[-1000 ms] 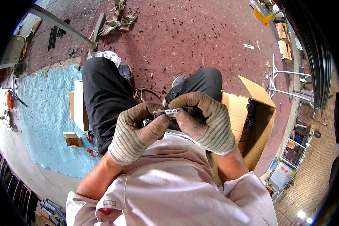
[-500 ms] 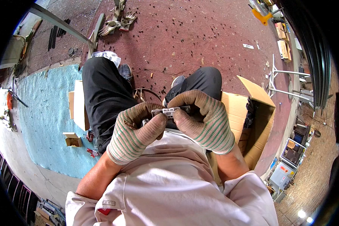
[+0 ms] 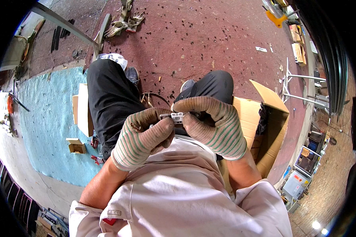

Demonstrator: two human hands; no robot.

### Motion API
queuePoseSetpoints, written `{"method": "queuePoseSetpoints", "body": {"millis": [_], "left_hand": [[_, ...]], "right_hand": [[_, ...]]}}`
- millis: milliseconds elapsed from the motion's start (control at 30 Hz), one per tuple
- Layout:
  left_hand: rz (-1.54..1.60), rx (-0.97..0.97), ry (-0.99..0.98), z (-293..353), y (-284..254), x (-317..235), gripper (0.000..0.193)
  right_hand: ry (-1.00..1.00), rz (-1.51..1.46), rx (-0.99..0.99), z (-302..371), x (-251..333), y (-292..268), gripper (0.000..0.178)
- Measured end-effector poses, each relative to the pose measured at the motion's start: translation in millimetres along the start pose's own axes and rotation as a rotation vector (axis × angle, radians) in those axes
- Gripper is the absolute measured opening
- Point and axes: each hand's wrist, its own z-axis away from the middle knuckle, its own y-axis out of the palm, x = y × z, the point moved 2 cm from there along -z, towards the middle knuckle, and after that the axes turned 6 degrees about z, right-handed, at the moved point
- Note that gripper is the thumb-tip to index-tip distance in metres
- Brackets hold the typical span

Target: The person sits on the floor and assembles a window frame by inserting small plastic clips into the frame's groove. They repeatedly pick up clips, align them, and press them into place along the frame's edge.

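Between my hands, above my lap, is a small white slotted fitting (image 3: 177, 117), with a narrow grey piece at its left end. My left hand (image 3: 142, 136), in a striped knitted work glove with a brown-stained palm, pinches the left side between thumb and index finger. From the other side my right hand (image 3: 215, 128), gloved alike, grips the right end with thumb and forefinger. A dark part shows beside the right thumb, mostly hidden by the glove. Both hands are closed, their fingertips nearly meeting over the fitting.
An open cardboard box (image 3: 275, 118) with dark items inside stands by my right knee. To the left, a small open carton (image 3: 76, 146) rests on a blue mat (image 3: 47, 118). Spare gloves (image 3: 124, 25) hang ahead near a metal frame. Small black bits litter the reddish floor (image 3: 194, 39).
My hands have shifted only slightly. The right index finger has moved a little left over the fitting, which stays held between both hands.
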Motion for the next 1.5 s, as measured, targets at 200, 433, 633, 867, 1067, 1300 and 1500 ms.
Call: {"method": "queuePoseSetpoints", "body": {"millis": [200,433,633,867,1067,1300,1500], "left_hand": [[0.100,0.043,-0.017,-1.9,-3.6,4.8,0.033],[0.131,0.035,-0.038,-2.6,-6.3,7.0,0.034],[0.146,0.050,-0.039,-3.6,-7.5,10.8,0.033],[0.142,0.073,-0.057,-2.9,-6.1,9.0,0.037],[0.133,0.083,-0.045,-2.9,-3.4,8.2,0.038],[0.133,0.076,-0.049,-1.7,-3.6,8.3,0.039],[0.093,0.089,-0.047,-1.2,-7.2,8.9,0.038]], "right_hand": [[-0.039,0.105,0.024,-1.4,-1.3,-2.8,0.022],[-0.041,0.136,0.014,-1.9,-3.6,-1.3,0.023],[-0.047,0.148,0.014,-1.9,-4.0,-1.0,0.022],[-0.005,0.116,0.027,-0.4,-3.2,-1.4,0.020],[0.014,0.097,0.016,0.4,-2.3,-0.2,0.018],[0.051,0.089,0.019,2.0,-2.1,0.4,0.018],[0.095,0.129,0.065,1.1,2.0,-1.1,0.016]]}}
